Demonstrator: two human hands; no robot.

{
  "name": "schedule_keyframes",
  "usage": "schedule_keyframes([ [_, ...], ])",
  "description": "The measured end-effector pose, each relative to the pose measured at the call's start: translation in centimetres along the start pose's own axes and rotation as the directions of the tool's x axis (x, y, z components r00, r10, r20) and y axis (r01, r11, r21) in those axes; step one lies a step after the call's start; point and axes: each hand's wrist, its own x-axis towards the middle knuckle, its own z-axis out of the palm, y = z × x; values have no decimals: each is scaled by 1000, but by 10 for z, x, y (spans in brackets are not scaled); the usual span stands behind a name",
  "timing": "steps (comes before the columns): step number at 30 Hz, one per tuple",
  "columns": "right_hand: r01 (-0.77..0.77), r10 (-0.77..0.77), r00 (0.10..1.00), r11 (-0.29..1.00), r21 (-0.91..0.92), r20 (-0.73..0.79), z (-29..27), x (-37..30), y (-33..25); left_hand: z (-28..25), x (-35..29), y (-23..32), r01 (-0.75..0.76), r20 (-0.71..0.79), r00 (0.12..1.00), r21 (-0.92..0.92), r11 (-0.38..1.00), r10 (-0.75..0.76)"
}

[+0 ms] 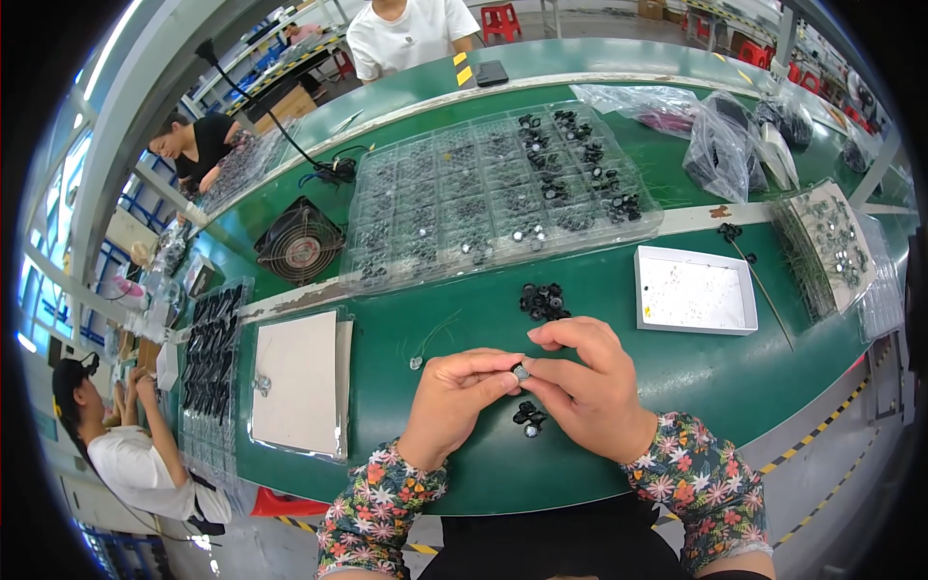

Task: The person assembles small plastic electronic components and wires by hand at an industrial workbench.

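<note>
Above the green bench, my left hand (454, 398) and my right hand (597, 391) meet, both closed by thumb and finger on one small round part (521, 371). It shows a silvery face and a dark edge; the fingertips cover the rest. Beyond the hands lies a pile of small black round parts (544, 302). A smaller cluster of black parts (529, 417), one with a shiny face, sits just below the fingers. Left of my left hand, a small silvery piece with thin wires (417, 363) rests on the bench.
A clear compartment tray (464, 253) with several parts spans the back. To the right stand a white box (696, 321) and a wired stack on cardboard (839, 246). On the left are a fan (300, 246) and a cardboard sheet (295, 382). Other people sit around the bench.
</note>
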Motion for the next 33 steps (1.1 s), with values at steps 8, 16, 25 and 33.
schedule_keyframes([
  [8,-216,202,975,958,190,87,1,-1,0,4,-2,3,27,-28,999,38,999,-26],
  [16,-458,375,886,804,380,272,-1,-1,10,8,-3,3,-9,-50,999,115,993,15],
  [25,-578,486,813,606,546,321,2,-3,11,10,-3,0,-106,-42,992,207,973,117],
  [33,-581,490,814,678,451,312,-1,-2,7,12,-1,-2,-140,-19,989,197,971,146],
])
